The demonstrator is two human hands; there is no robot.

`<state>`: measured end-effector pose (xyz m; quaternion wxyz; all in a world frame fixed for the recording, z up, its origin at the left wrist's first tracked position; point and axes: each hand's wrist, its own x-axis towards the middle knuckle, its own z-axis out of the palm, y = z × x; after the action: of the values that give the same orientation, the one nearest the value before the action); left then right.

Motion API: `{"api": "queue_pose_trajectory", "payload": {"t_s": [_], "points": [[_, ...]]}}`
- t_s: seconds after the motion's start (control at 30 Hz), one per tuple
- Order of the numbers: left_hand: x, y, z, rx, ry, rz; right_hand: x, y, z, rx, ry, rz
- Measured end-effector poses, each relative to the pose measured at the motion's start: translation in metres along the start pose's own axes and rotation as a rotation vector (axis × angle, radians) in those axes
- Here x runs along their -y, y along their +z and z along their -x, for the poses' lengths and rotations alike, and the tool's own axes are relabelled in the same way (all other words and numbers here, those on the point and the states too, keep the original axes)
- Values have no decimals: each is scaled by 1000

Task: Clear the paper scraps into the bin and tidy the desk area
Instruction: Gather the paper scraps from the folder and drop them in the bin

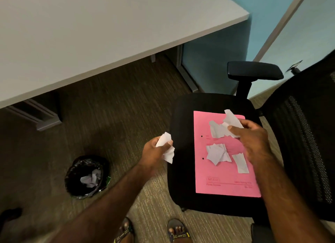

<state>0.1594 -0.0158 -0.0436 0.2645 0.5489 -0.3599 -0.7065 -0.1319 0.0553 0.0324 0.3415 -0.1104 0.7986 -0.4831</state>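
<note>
A pink folder (223, 177) lies on the black seat of an office chair (183, 126). White paper scraps rest on it: a crumpled one (217, 154) in the middle and a strip (240, 163) to its right. My right hand (253, 136) hovers over the folder's top and grips a bunch of torn scraps (226, 125). My left hand (155, 150) is left of the chair, above the carpet, shut on crumpled white paper (166, 148). A small bin (87, 175) with a black liner stands on the floor at lower left, with paper scraps inside.
A white desk (90, 34) spans the upper left, its legs and a dark pedestal underneath. The chair's armrest (253, 70) and mesh back (308, 134) stand at right. Brown carpet covers the floor. My sandalled feet (152, 232) are at the bottom.
</note>
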Motion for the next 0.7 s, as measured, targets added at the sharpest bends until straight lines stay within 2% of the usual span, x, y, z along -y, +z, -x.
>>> {"api": "queue_pose_trajectory", "payload": {"t_s": [0.13,0.33,0.53,0.7], "points": [[-14,-40,5,-33,6,126,12,44,33,89,-47,-25],[-21,-134,15,-106,13,227,-2,150,94,353,-55,-62],[-2,-254,23,-343,-35,226,-41,283,167,576,33,-6],[31,-355,22,-576,-89,163,-85,385,221,676,46,123]]}}
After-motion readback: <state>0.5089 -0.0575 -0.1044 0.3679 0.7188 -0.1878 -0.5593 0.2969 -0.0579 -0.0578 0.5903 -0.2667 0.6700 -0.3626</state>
